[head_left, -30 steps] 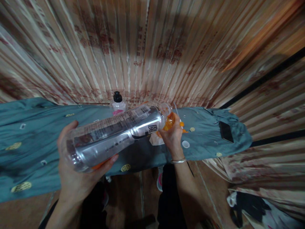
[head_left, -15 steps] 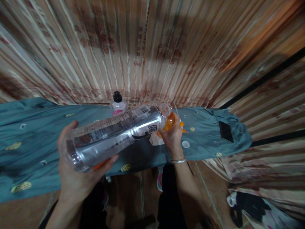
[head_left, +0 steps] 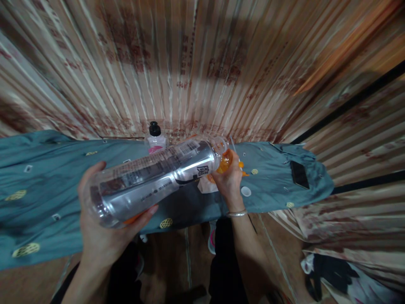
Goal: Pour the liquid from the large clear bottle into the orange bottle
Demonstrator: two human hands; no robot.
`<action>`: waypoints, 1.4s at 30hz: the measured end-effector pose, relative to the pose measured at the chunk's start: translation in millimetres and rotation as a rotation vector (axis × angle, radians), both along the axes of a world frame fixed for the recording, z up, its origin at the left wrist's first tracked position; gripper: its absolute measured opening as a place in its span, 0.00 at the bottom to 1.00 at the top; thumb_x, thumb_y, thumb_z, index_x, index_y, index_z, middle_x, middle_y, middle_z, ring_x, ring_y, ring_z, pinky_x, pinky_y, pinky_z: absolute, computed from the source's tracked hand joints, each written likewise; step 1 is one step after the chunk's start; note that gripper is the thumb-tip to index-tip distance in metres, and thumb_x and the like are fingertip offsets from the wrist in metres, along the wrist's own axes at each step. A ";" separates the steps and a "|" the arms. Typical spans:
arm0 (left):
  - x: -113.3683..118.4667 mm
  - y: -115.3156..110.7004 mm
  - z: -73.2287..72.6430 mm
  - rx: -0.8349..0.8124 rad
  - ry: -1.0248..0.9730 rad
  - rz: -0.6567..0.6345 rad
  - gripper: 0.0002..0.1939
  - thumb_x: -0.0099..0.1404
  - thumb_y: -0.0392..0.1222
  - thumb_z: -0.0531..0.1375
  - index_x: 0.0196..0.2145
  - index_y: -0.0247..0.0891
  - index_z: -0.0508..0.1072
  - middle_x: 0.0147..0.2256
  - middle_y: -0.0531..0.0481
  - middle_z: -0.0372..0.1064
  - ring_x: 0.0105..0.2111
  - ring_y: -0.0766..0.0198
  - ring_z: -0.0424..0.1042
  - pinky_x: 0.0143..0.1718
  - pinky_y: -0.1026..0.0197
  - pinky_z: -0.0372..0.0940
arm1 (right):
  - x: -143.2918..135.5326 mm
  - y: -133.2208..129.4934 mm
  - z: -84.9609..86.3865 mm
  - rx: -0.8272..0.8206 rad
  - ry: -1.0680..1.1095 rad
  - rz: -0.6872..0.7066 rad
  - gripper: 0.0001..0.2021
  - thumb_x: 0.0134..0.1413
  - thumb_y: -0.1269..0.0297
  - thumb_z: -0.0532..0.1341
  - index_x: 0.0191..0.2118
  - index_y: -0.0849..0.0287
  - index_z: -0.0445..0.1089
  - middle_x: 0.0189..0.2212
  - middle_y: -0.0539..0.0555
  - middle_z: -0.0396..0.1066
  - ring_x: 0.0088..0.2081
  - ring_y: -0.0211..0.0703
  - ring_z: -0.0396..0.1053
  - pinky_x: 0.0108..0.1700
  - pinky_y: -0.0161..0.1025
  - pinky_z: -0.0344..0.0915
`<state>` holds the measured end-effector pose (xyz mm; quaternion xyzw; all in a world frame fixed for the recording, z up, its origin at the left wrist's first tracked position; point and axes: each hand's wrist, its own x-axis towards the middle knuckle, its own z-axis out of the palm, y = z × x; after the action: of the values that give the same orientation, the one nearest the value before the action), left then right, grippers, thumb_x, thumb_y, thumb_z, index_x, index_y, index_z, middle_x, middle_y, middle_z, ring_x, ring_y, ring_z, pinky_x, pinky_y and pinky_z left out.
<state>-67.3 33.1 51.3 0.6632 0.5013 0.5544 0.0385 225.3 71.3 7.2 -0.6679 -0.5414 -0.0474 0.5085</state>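
Observation:
My left hand (head_left: 103,240) is wrapped round the base of a large clear plastic bottle (head_left: 158,179) with a silver label. This bottle lies almost level, its open neck pointing right. My right hand (head_left: 228,179) grips a small see-through orange bottle (head_left: 225,160) right at the large bottle's mouth. Fingers hide much of the orange bottle, and I cannot tell whether liquid is flowing. Just beyond the right hand is an orange plastic piece (head_left: 243,169), partly hidden, with a thin pale tube (head_left: 233,144) nearby. A white tissue-like piece (head_left: 208,185) lies under the hands.
A teal patterned cloth (head_left: 196,213) covers the narrow table. On it stand a black-capped bottle (head_left: 155,137) at the back, a small white round cap (head_left: 246,191) and a dark phone (head_left: 299,174) at right. Pleated curtains (head_left: 190,67) hang close behind.
The large bottle's base end has shifted very slightly right with my left hand. My right hand holds the orange bottle in almost the same place; the view has moved a touch.

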 end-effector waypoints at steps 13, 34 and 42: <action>-2.0 8.6 -14.6 0.021 -0.002 -0.050 0.61 0.44 0.64 0.77 0.72 0.53 0.60 0.63 0.44 0.64 0.54 0.40 0.71 0.69 0.20 0.57 | 2.0 1.9 4.3 -0.013 0.058 0.024 0.35 0.46 0.60 0.72 0.61 0.57 0.65 0.53 0.61 0.80 0.51 0.56 0.82 0.52 0.51 0.80; 22.2 42.7 -9.9 0.113 -0.038 -0.141 0.53 0.47 0.66 0.76 0.64 0.42 0.66 0.50 0.45 0.70 0.48 0.51 0.73 0.60 0.36 0.72 | 25.9 15.8 3.0 -0.028 0.089 -0.027 0.37 0.44 0.53 0.75 0.60 0.58 0.67 0.52 0.63 0.80 0.50 0.58 0.81 0.51 0.51 0.78; 19.9 44.4 -13.3 0.077 -0.058 -0.135 0.53 0.45 0.62 0.77 0.64 0.41 0.67 0.53 0.43 0.71 0.47 0.52 0.74 0.57 0.40 0.75 | 24.8 13.8 4.7 -0.026 0.100 -0.033 0.41 0.41 0.49 0.77 0.61 0.60 0.68 0.54 0.66 0.80 0.51 0.61 0.80 0.54 0.56 0.78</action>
<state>-47.4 77.5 38.0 0.6802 0.4324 0.5885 0.0645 250.1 85.1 11.9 -0.6848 -0.5048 -0.0154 0.5253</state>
